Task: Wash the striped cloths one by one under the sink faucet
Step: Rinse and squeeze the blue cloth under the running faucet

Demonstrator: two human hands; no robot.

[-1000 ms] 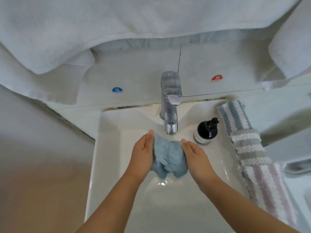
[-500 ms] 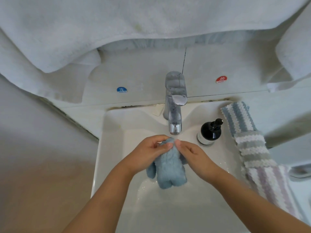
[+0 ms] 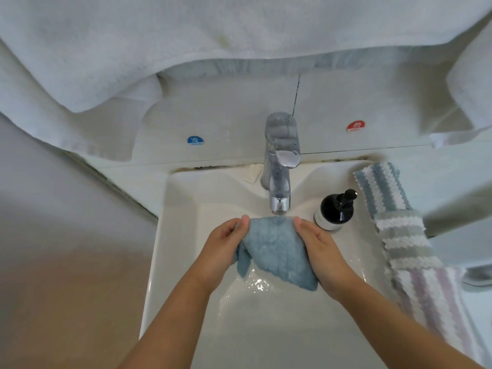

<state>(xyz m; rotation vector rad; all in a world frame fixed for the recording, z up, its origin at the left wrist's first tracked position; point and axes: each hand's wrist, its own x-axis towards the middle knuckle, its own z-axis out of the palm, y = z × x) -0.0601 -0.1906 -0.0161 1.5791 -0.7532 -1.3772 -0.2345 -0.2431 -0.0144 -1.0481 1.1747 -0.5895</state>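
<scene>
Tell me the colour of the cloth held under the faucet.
Plain light blue, no clear stripes; the head view shows the cloth best.

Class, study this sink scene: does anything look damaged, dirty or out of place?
Yes: dark grime lines the seam behind the sink, and the hanging white towel carries a yellowish stain.

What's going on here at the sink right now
A person is washing a blue cloth under the faucet. The left hand and right hand each hold a side of it, spread just below the spout over the sink. Three striped cloths lie along the sink's right edge, beside a dark pump bottle.
</scene>
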